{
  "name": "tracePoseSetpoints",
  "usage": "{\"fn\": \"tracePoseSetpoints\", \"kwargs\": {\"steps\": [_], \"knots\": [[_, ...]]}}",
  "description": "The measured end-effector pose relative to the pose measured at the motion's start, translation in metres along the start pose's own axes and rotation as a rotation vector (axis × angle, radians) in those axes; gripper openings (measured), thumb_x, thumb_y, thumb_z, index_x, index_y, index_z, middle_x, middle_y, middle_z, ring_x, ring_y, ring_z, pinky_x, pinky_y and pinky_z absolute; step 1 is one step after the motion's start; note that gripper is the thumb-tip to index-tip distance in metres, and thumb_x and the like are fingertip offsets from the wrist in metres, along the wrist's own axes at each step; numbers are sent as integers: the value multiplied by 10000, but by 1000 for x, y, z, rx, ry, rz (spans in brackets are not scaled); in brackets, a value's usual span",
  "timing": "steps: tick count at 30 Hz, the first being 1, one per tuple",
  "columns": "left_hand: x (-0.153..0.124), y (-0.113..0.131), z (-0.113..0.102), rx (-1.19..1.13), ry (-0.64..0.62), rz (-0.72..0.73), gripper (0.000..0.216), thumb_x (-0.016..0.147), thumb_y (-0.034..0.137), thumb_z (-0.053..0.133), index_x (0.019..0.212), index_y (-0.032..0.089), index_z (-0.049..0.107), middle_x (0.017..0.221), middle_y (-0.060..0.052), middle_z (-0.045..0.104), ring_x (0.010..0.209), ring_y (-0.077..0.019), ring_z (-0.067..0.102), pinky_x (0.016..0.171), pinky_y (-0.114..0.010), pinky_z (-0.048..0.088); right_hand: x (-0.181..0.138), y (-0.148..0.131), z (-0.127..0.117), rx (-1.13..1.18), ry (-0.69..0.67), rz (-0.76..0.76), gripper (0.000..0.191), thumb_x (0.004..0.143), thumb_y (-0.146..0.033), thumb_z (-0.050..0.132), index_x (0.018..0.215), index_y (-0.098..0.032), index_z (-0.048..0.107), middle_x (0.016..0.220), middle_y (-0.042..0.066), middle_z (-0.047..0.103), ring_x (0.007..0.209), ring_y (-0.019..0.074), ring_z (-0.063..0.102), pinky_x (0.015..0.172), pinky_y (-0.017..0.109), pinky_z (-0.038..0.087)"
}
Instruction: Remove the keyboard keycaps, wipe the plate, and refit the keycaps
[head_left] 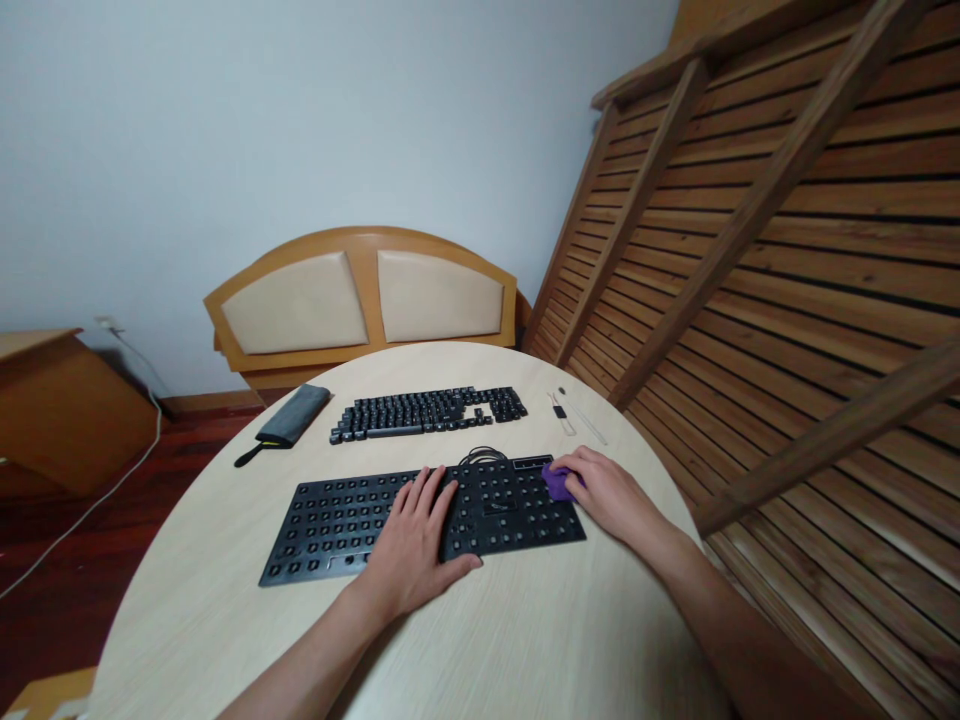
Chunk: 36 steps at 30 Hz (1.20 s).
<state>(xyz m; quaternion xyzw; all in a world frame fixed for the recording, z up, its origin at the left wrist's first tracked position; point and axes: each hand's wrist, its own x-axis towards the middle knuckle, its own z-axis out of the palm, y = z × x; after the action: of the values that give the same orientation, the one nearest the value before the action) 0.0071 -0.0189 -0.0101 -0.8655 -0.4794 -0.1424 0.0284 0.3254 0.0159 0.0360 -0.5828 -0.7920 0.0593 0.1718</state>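
Observation:
A black keyboard base (330, 525) with its keycaps off lies on the round pale wooden table (525, 640). My left hand (416, 540) rests flat on its middle, fingers stretched out. My right hand (611, 495) is closed on a small purple object (557, 482), which it presses on the keyboard's far right corner. Behind the base, the removed black keycaps (427, 412) lie laid out in keyboard order.
A grey pouch (292, 415) with a black strap lies at the table's back left. A small wire keycap puller (561, 410) and a thin stick (589, 425) lie back right. A wooden slatted frame (787, 250) leans on the right; a headboard (360, 295) stands behind.

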Motion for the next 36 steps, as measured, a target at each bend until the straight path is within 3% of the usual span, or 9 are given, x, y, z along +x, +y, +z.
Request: {"fn": "tracePoseSetpoints", "kwargs": {"steps": [5, 10, 13, 19, 26, 31, 36], "knots": [[0, 0, 1, -3, 1, -6, 949, 853, 827, 405, 1492, 126, 404, 1602, -187, 321, 1479, -389, 272, 1166, -571, 297, 4, 13, -9, -143, 58, 130, 300, 910, -118, 486, 1013, -201, 756, 958, 83, 681, 931, 246, 655, 822, 346, 483], [1, 1, -1, -1, -11, -8, 955, 848, 834, 398, 1489, 127, 408, 1602, -189, 324, 1481, -388, 271, 1169, -569, 294, 16, 3, -2, -137, 210, 5, 262, 943, -182, 524, 1069, -227, 750, 1072, 86, 706, 1025, 275, 641, 893, 403, 508], [1, 1, -1, 1, -18, -10, 955, 845, 835, 404, 1486, 127, 412, 1600, -191, 326, 1485, -390, 263, 1168, -568, 296, 15, -2, 14, -56, 183, -92, 307, 927, -123, 512, 1094, -218, 750, 1199, 85, 709, 1137, 265, 637, 990, 416, 509], [0, 0, 2, 8, 13, -2, 942, 851, 828, 403, 1490, 135, 402, 1600, -186, 329, 1479, -387, 278, 1162, -566, 302, -8, 6, 29, 32, 66, -71, 492, 880, -28, 439, 1279, -194, 672, 1379, 75, 634, 1194, 216, 657, 1049, 373, 521], [0, 0, 4, 11, 27, 1, 935, 857, 821, 402, 1493, 136, 397, 1604, -183, 321, 1481, -382, 272, 1164, -559, 301, -36, -11, 15, 5, 38, -72, 378, 883, -70, 467, 1120, -199, 732, 1207, 94, 723, 1079, 246, 694, 962, 405, 562], [-1, -1, 5, 6, 25, 1, 944, 854, 826, 399, 1502, 140, 387, 1610, -179, 308, 1482, -387, 267, 1169, -563, 288, -35, -13, 15, 145, 58, 1, 241, 933, -211, 503, 994, -211, 735, 1348, 134, 629, 1267, 294, 577, 1032, 453, 492], [-1, 0, 3, 6, 5, -3, 949, 853, 831, 397, 1494, 131, 400, 1608, -184, 313, 1485, -383, 265, 1170, -564, 291, -27, 2, 17, 347, 3, 37, 238, 928, -255, 509, 1017, -222, 727, 1110, 88, 739, 1026, 244, 690, 945, 397, 522]]}}
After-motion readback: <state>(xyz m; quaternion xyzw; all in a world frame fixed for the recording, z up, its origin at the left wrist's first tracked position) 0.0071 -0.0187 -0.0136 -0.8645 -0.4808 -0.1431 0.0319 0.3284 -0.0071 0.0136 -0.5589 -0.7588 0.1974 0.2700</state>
